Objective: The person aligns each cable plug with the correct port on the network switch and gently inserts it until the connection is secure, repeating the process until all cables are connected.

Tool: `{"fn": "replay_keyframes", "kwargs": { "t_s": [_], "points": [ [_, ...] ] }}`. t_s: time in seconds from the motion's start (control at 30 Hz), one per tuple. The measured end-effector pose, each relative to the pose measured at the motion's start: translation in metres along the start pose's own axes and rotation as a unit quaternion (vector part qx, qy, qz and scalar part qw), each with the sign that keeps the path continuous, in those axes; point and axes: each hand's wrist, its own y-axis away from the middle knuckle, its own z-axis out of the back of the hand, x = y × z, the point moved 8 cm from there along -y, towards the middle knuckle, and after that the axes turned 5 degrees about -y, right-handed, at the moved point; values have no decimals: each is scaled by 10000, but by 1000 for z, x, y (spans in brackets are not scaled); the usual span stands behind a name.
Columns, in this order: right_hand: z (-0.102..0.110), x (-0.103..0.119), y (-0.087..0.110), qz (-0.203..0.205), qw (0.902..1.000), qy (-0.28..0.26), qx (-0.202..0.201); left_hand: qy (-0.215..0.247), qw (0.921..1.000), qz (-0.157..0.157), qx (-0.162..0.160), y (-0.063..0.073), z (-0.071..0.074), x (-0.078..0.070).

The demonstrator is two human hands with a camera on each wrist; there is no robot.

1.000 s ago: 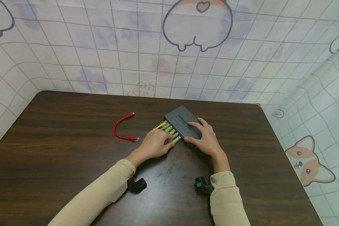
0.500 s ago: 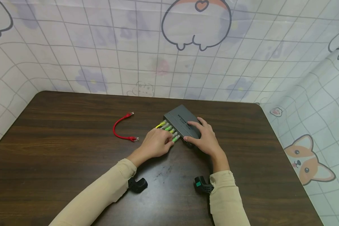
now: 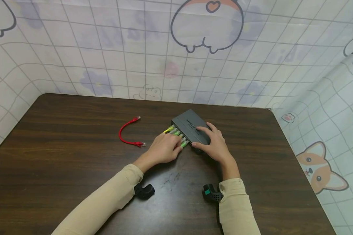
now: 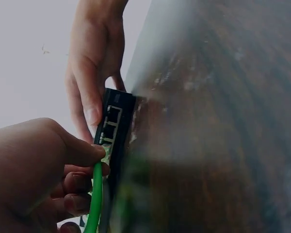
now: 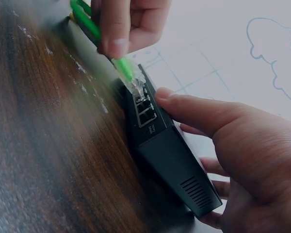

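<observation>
A dark grey network switch (image 3: 188, 120) lies at an angle on the table, its port side facing left and toward me. My left hand (image 3: 164, 148) pinches a green Ethernet cable (image 4: 95, 204) between thumb and fingers, close to its clear plug (image 5: 130, 75). That plug is at a port; whether it is fully seated cannot be told. Two bare ports (image 5: 145, 112) show beside it. My right hand (image 3: 214, 145) grips the switch, thumb on the port-side edge and fingers over the top and far side. Several yellow, grey and green plugs (image 3: 172, 129) line the port side, partly hidden by my left hand.
A short red Ethernet cable (image 3: 126, 132) lies curved on the dark wooden table (image 3: 76, 163), left of my left hand. A patterned curtain (image 3: 120, 49) hangs behind the table and along its sides.
Almost nothing differs. Both hands keep their places at the switch and the cable; the head view shifts slightly.
</observation>
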Motion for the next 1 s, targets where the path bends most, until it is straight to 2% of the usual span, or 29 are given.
{"fn": "replay_keyframes", "kwargs": {
  "t_s": [0.27,0.57,0.83,1.0],
  "points": [
    [0,1,0,25,10000,-5,1,-203,9996,-108,177,0,0,-3],
    [0,0,-1,20,10000,-19,13,-273,9996,40,30,0,2,-1],
    [0,0,-1,13,10000,-4,28,-485,9988,27,-69,0,2,-4],
    [1,0,-1,13,10000,12,16,-356,9990,50,-257,-1,2,-2]
  ]
}}
